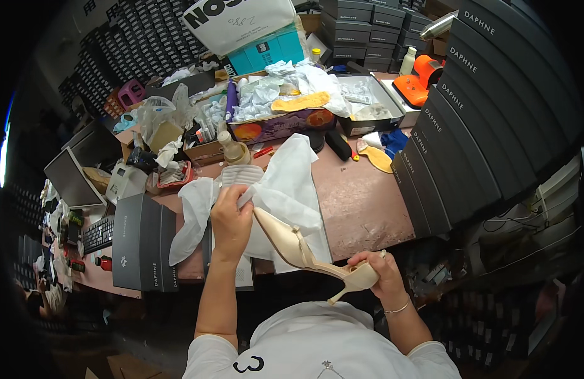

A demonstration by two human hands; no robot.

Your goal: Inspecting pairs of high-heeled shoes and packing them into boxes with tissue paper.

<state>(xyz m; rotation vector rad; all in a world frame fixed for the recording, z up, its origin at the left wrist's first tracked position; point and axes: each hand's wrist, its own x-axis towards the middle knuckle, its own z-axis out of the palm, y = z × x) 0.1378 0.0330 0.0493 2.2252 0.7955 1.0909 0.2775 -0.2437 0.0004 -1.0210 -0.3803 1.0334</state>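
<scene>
We look down on a reddish-brown counter (361, 202) with clutter crowding its far edge. The biggest thing is a row of dark boxes (487, 114) standing on edge along the right edge, packed close, we judge, to leave the middle free. A grey box (143, 243) stands on its side at the near left corner, lapping the near edge. At the far edge an open carton (282, 120) holds crumpled wrapping and an orange insole, with an open black box (367, 104) beside it toward the right. An orange tool (418, 85) sits at the far right corner.

White tissue (285, 189) is spread across the counter's near middle, part of it draping the near edge.

Over that near edge we hold a cream high-heeled shoe (304, 249), toe up and pointing left, heel down and right, clear of the counter. It is tilted this way, we judge, so the toe opening faces our left hand.

Our right hand (383, 275) is closed around the heel end, its grip steadying the shoe from below. Our left hand (232, 221) is pinching a wad of tissue at the toe tip, fingers pressed together on the paper.

A yellow insole (377, 158) lies flat by the dark boxes.
</scene>
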